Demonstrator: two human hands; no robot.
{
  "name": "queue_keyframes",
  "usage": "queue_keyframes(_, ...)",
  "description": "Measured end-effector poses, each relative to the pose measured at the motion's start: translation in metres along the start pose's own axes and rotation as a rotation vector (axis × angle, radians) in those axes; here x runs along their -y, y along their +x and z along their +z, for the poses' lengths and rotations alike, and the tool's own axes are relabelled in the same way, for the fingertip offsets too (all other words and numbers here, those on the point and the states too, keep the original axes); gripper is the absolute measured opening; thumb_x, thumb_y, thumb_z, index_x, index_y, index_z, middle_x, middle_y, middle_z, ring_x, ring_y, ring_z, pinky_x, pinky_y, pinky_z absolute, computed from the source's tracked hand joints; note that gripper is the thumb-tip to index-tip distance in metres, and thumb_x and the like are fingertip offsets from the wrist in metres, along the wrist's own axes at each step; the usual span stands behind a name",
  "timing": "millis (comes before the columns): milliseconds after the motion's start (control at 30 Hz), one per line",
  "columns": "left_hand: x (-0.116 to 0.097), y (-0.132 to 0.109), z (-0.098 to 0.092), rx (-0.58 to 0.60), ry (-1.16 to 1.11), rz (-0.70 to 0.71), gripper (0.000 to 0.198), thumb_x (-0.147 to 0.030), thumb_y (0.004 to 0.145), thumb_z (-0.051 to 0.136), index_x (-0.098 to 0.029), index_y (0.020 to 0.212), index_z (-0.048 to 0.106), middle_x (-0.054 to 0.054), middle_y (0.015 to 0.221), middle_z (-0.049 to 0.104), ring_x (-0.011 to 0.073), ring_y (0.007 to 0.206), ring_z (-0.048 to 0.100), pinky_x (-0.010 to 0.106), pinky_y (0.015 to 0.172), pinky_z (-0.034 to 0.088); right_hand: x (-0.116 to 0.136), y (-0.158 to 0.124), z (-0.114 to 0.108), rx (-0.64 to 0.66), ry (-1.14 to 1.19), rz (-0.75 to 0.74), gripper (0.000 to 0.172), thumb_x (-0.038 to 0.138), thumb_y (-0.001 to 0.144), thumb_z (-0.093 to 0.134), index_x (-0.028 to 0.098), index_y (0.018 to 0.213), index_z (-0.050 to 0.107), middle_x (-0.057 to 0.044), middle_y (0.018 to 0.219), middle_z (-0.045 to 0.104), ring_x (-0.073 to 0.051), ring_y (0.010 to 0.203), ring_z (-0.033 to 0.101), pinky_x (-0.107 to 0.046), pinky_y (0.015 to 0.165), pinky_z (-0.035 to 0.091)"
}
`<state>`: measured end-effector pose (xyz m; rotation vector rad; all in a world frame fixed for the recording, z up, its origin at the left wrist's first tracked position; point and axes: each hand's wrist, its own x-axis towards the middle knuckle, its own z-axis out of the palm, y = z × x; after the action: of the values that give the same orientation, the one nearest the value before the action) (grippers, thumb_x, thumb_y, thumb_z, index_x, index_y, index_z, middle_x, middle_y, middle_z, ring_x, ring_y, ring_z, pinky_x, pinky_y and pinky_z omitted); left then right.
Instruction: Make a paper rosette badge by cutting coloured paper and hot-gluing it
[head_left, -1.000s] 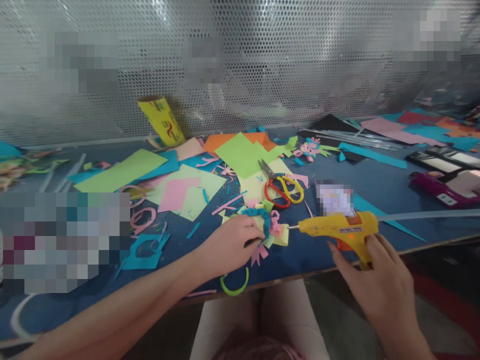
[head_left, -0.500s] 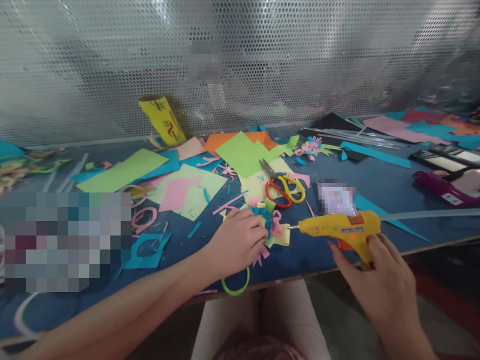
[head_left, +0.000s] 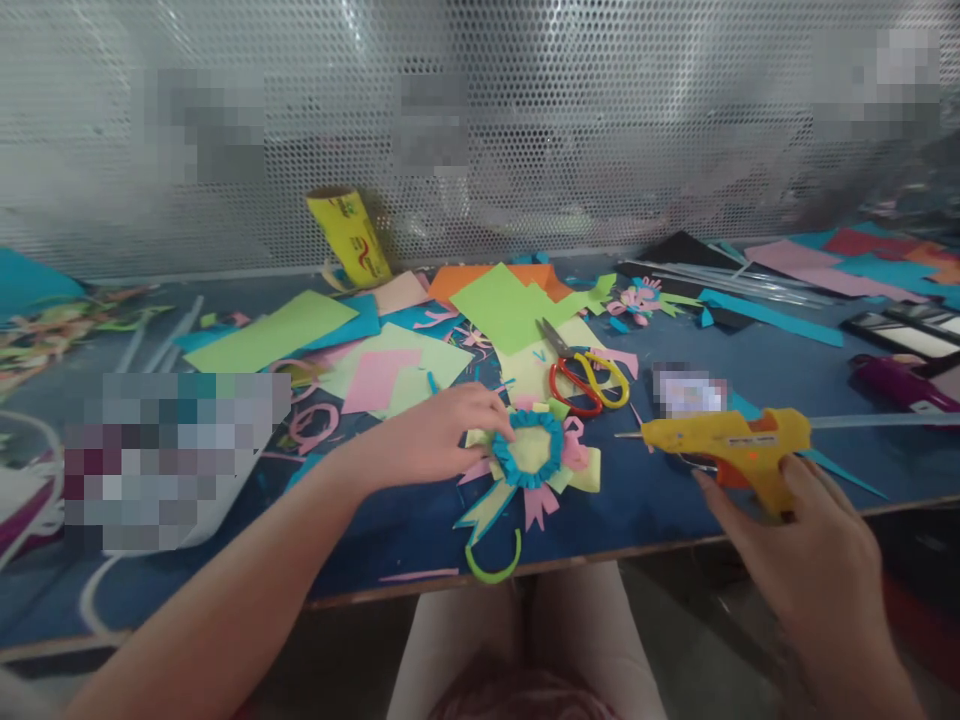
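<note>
A paper rosette with a ruffled blue ring, a pale yellow centre and pink and yellow loops lies near the table's front edge. My left hand holds its left side, fingers closed on the rim. To the right, my right hand grips a yellow glue gun by its handle. The gun's metal tip points left, a short way from the rosette and not touching it. Below the rosette lies a curved green paper strip. Scissors with red and yellow handles rest just behind it.
Coloured paper sheets and scraps cover the back of the table, beside a yellow tube. A small paper flower lies behind the scissors. A purple tool is at the far right. Clear sticks lie at the back right.
My left hand has shifted left off the rosette's middle, showing its blue ring and centre. The glue gun has drawn away to the right from the rosette's loops. The view has shifted slightly.
</note>
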<state>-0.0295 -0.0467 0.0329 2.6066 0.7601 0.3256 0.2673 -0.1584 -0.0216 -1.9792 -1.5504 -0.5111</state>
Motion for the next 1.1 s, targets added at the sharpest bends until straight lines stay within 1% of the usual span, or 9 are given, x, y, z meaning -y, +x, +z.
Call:
queue_keyframes(67,0.001,0.001,0.002,0.082,-0.003,0.048,0.020,-0.011,0.075,0.053,-0.021,0.087,0.065,0.003,0.096,0.061,0.0154,0.093,0.052,0.028,0.084,0.038,0.002,0.002,0.000,0.004,0.007,0.002,0.037,0.057,0.070,0.048,0.021,0.070,0.040,-0.005,0.070,0.051,-0.022,0.068,0.053,-0.029,0.053,0.035)
queue_keyframes(133,0.002,0.004,0.006,0.114,-0.008,0.083,0.019,-0.010,0.075,0.053,-0.020,0.085,0.066,0.004,0.095,0.062,0.0156,0.093,0.052,0.028,0.085,0.038,0.006,0.002,0.001,0.025,0.025,0.006,0.037,0.057,0.070,0.048,0.021,0.070,0.040,-0.005,0.071,0.052,-0.022,0.069,0.053,-0.029,0.055,0.036)
queue_keyframes(367,0.007,0.007,0.014,0.097,-0.028,0.110,0.022,-0.009,0.075,0.052,-0.018,0.091,0.065,0.006,0.099,0.064,0.0163,0.097,0.054,0.028,0.087,0.039,0.022,-0.005,0.006,0.101,0.059,-0.030,0.039,0.058,0.069,0.051,0.020,0.077,0.048,-0.009,0.085,0.058,-0.025,0.079,0.055,-0.031,0.058,0.039)
queue_keyframes(500,0.005,0.007,0.014,0.103,-0.005,0.118,0.018,-0.015,0.078,0.052,-0.016,0.089,0.066,0.007,0.095,0.065,0.0158,0.092,0.055,0.026,0.083,0.041,0.029,-0.009,0.005,0.088,0.094,-0.085,0.036,0.053,0.071,0.052,0.019,0.083,0.050,-0.010,0.089,0.059,-0.023,0.081,0.056,-0.031,0.062,0.041)
queue_keyframes(667,0.000,0.007,0.019,0.041,0.072,0.122,0.019,-0.018,0.081,0.048,-0.016,0.084,0.066,0.007,0.088,0.066,0.0166,0.088,0.056,0.028,0.082,0.041,0.043,-0.015,-0.002,0.116,0.121,-0.192,0.029,0.047,0.075,0.051,0.019,0.081,0.049,-0.006,0.079,0.058,-0.018,0.071,0.054,-0.028,0.058,0.041)
queue_keyframes(733,-0.002,0.007,0.022,0.015,0.105,0.096,0.018,-0.017,0.080,0.048,-0.016,0.081,0.067,0.006,0.083,0.066,0.0169,0.086,0.056,0.029,0.081,0.041,0.047,-0.018,-0.003,0.093,0.092,-0.234,0.028,0.046,0.076,0.050,0.018,0.080,0.049,-0.006,0.075,0.056,-0.018,0.068,0.053,-0.028,0.058,0.041)
queue_keyframes(867,-0.010,0.006,0.031,-0.072,0.163,0.021,0.019,-0.015,0.077,0.048,-0.017,0.074,0.066,0.005,0.075,0.065,0.0165,0.079,0.058,0.029,0.078,0.042,0.053,-0.023,-0.002,0.039,0.023,-0.270,0.027,0.044,0.076,0.051,0.018,0.081,0.050,-0.006,0.078,0.057,-0.017,0.069,0.053,-0.027,0.059,0.040)
queue_keyframes(967,-0.019,0.006,0.037,-0.136,0.199,-0.043,0.019,-0.015,0.076,0.048,-0.017,0.071,0.066,0.005,0.071,0.065,0.0163,0.074,0.059,0.029,0.075,0.044,0.055,-0.025,-0.001,0.033,0.004,-0.294,0.025,0.042,0.076,0.051,0.017,0.080,0.051,-0.006,0.077,0.056,-0.017,0.071,0.053,-0.027,0.059,0.039)
queue_keyframes(1100,-0.028,0.005,0.040,-0.167,0.194,-0.100,0.019,-0.016,0.074,0.048,-0.018,0.070,0.067,0.004,0.071,0.065,0.0166,0.074,0.059,0.030,0.075,0.044,0.057,-0.026,-0.001,0.012,-0.018,-0.324,0.022,0.038,0.077,0.052,0.017,0.081,0.053,-0.006,0.078,0.057,-0.016,0.071,0.053,-0.026,0.060,0.038)
